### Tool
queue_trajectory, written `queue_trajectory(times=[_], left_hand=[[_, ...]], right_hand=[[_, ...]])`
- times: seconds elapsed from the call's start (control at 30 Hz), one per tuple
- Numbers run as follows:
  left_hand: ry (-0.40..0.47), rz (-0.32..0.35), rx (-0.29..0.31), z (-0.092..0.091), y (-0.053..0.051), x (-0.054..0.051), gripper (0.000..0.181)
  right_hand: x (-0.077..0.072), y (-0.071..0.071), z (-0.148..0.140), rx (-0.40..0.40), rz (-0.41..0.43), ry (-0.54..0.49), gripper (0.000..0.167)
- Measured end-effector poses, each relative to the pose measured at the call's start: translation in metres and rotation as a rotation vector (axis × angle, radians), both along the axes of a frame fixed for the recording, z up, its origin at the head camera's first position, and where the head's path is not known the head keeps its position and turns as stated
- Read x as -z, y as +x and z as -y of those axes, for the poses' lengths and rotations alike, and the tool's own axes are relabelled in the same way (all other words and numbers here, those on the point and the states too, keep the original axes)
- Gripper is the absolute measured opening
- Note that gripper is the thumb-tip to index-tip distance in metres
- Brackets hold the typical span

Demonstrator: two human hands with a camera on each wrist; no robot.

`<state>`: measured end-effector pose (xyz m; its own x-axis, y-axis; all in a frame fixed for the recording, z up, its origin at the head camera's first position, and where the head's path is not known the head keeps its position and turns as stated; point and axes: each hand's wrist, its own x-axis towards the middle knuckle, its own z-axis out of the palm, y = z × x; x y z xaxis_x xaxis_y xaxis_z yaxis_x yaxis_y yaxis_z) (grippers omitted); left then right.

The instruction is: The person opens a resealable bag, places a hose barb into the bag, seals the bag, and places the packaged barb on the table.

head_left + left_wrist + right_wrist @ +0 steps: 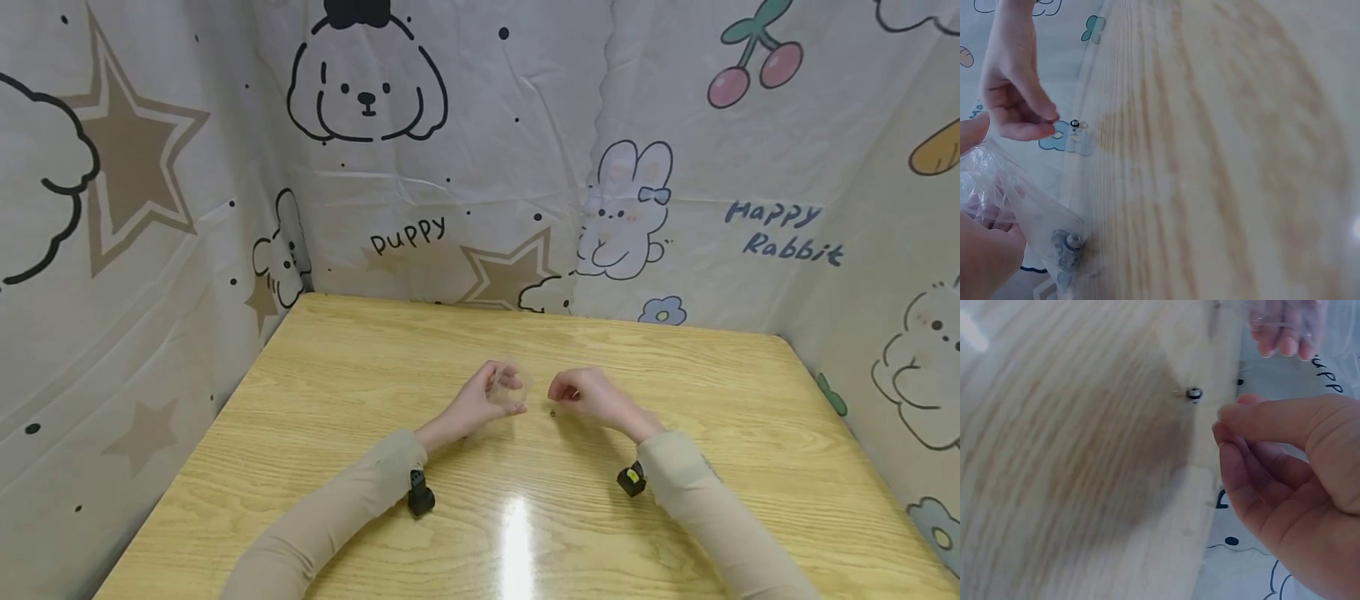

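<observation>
My left hand [483, 396] grips a clear plastic bag [510, 385] over the middle of the table. In the left wrist view several small grey metal parts [1067, 250] lie in its lower end. To its right is my right hand [592, 396], its fingers bent and the thumb close to the fingertips. No thing shows between those fingertips. Just off them is a tiny dark, shiny metal piece [1193, 394]. It is on or close to the table, apart from the fingers. In the left wrist view this piece looks like a small ball with lighter bits beside it.
A wood-grain table [337, 358] lies beneath both hands. Printed cloth [480, 167] hangs behind it and along both sides. Each sleeve carries a small black camera, one at the left wrist [421, 497] and one at the right [632, 480]. Light glares on the near tabletop.
</observation>
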<state>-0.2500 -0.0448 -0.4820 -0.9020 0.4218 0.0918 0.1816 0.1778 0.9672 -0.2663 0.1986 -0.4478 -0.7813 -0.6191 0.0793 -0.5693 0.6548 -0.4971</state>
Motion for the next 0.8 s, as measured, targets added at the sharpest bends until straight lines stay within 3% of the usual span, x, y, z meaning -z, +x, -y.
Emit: queue_trajectory(times=[0.37,0.8], left_hand=[[-0.002,0.003,-0.006,0.0,-0.002,0.0,0.049],[-0.001,-0.001,-0.007,0.001,-0.001,0.0,0.051]], right_hand=[[0.012,-0.002,0.002,-0.081,-0.095,0.057,0.014],[0.015,-0.001,0.0,-0.074,-0.123,0.081,0.008]])
